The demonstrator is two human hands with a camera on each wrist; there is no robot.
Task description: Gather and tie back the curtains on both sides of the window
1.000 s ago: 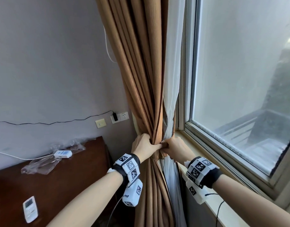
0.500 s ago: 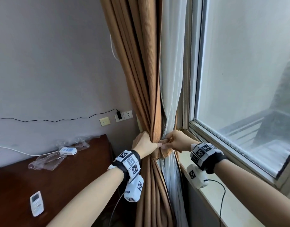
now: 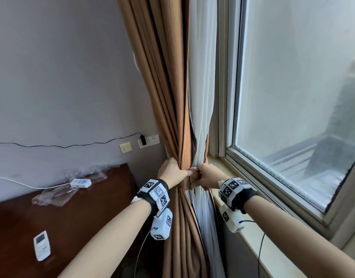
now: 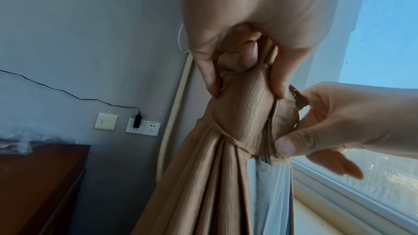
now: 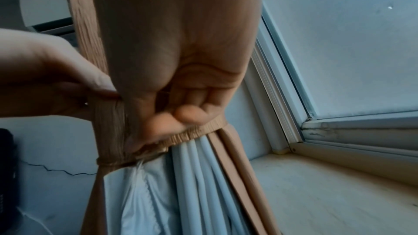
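Two hands meet at the waist of the bunched brown curtain (image 3: 178,109) beside the window (image 3: 293,97). The left hand (image 3: 172,172) curls round the gathered folds and the tieback band (image 4: 228,137) wrapped there; the right hand (image 3: 205,175) pinches the band's end against the white sheer curtain (image 3: 202,77). A remote (image 3: 42,245) lies on the wooden desk (image 3: 72,217), its print too small to read. The wristbands carry black-and-white square codes.

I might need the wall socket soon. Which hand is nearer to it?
Left. The left hand grips the curtain just right of the wall socket; the right hand is further, toward the window.
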